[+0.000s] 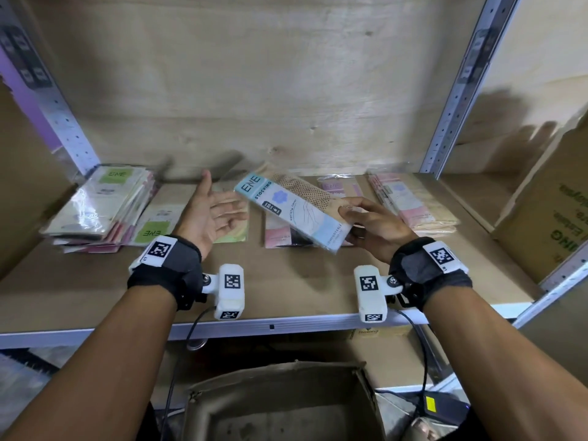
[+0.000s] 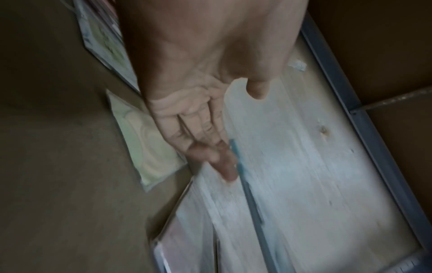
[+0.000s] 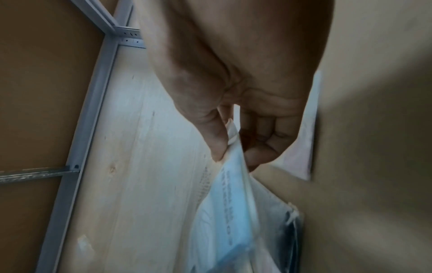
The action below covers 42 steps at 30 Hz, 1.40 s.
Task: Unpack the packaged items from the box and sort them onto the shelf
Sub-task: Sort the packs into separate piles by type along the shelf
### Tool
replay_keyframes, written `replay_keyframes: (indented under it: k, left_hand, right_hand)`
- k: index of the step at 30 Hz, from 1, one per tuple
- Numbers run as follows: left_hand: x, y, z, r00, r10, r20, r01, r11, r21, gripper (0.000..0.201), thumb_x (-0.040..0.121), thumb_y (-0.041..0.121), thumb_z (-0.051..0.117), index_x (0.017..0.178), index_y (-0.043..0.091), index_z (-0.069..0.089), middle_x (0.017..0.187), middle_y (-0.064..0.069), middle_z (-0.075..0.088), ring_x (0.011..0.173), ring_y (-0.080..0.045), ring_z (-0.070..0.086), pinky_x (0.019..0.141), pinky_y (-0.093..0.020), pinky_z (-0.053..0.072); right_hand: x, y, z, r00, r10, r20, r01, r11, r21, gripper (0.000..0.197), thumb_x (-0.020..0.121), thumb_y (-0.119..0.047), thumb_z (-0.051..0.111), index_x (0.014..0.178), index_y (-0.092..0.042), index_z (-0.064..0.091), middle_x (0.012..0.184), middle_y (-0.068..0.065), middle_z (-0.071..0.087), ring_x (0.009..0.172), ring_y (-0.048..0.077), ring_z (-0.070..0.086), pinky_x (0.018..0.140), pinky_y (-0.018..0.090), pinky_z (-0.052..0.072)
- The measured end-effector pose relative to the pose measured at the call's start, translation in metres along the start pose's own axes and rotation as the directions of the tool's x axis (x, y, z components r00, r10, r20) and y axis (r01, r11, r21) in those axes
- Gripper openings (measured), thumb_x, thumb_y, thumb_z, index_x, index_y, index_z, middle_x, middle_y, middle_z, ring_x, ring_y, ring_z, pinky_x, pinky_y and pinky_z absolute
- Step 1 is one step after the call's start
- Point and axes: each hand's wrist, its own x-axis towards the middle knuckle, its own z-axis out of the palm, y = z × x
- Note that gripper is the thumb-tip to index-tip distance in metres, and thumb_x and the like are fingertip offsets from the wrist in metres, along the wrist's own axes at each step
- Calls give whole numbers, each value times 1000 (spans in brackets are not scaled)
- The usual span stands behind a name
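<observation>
My right hand [image 1: 366, 218] pinches the near end of a blue stocking packet [image 1: 286, 208] and holds it tilted above the shelf board [image 1: 286, 281]. In the right wrist view the thumb [image 3: 215, 136] presses the blue packet [image 3: 229, 212] against the curled fingers. My left hand [image 1: 213, 214] hovers palm up just left of the packet, fingers straight and empty; the left wrist view shows the open left hand [image 2: 201, 140] with blurred packets beyond it. Green-labelled packets [image 1: 105, 205] are stacked at the shelf's left, pink packets [image 1: 410, 202] at its right.
A pink packet [image 1: 280, 237] lies on the shelf under the held one. An open cardboard box [image 1: 280, 405] sits below the shelf front. A large printed carton [image 1: 547, 218] stands at the right. Metal uprights [image 1: 458, 87] frame the bay and a plywood back panel [image 1: 254, 90] closes it.
</observation>
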Motion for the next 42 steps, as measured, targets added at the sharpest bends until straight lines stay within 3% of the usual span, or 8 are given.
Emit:
replay_keyframes:
  k: [5,10,15,19,24,29,37,42]
  left_hand:
    - [-24,-15,33,954,-152,258,87,965,247,56,84,49,74,118,6,63,104,-19,75,94,-35,75,71,-34,62]
    - [-30,-22,38,974,-64,217,-13,941,338,37,87,10,75,122,4,63,109,-12,76,88,-21,75,64,-23,59]
    - [-33,-14,22,957,-129,260,-33,843,537,34,88,8,73,121,5,65,111,-13,75,90,-20,72,62,-19,57]
    - [-33,-10,15,956,-139,258,-30,830,557,30,86,7,74,115,5,69,107,-14,76,80,-19,70,59,-18,57]
    - [-19,-11,18,995,68,73,-96,858,504,39,83,8,78,119,0,67,97,-13,76,67,-17,62,60,-19,56]
    - [-5,-11,42,980,113,161,-178,859,480,42,84,1,74,125,6,65,108,-9,73,75,-13,63,75,-24,52]
    - [19,-27,119,976,106,190,-192,831,523,44,79,-2,79,121,-4,65,114,-17,72,87,-21,72,70,-24,61]
    - [21,-36,155,980,84,180,-189,675,713,41,77,11,84,113,-2,70,107,-13,76,84,-20,75,82,-36,62]
  right_hand:
    - [-3,9,22,999,44,24,-46,993,109,13,91,-5,65,93,-16,58,78,5,74,72,21,70,62,31,54]
    - [-5,19,42,995,87,38,-87,996,-6,25,86,6,65,101,-9,52,95,16,69,77,26,69,60,31,57]
    - [-10,19,44,977,159,142,-120,961,-248,25,84,-5,74,100,-9,55,65,-1,64,53,11,60,59,31,56]
    - [-11,19,48,982,130,133,-88,955,-282,24,83,-5,76,95,-6,56,72,9,66,53,19,58,56,30,56]
    - [-1,15,59,999,1,32,7,967,-256,31,83,-6,77,105,1,57,74,11,65,54,21,57,57,32,55]
    - [15,6,44,978,-108,-178,45,944,-327,34,83,-5,76,113,5,63,83,10,67,56,17,57,57,28,51]
    - [25,-15,-10,862,-310,-401,-41,746,-665,33,80,-22,80,109,-13,69,107,6,71,93,19,69,90,39,57]
    - [26,-20,-26,880,-234,-413,-184,634,-751,30,79,-10,79,108,-6,71,113,11,69,94,19,60,81,25,48]
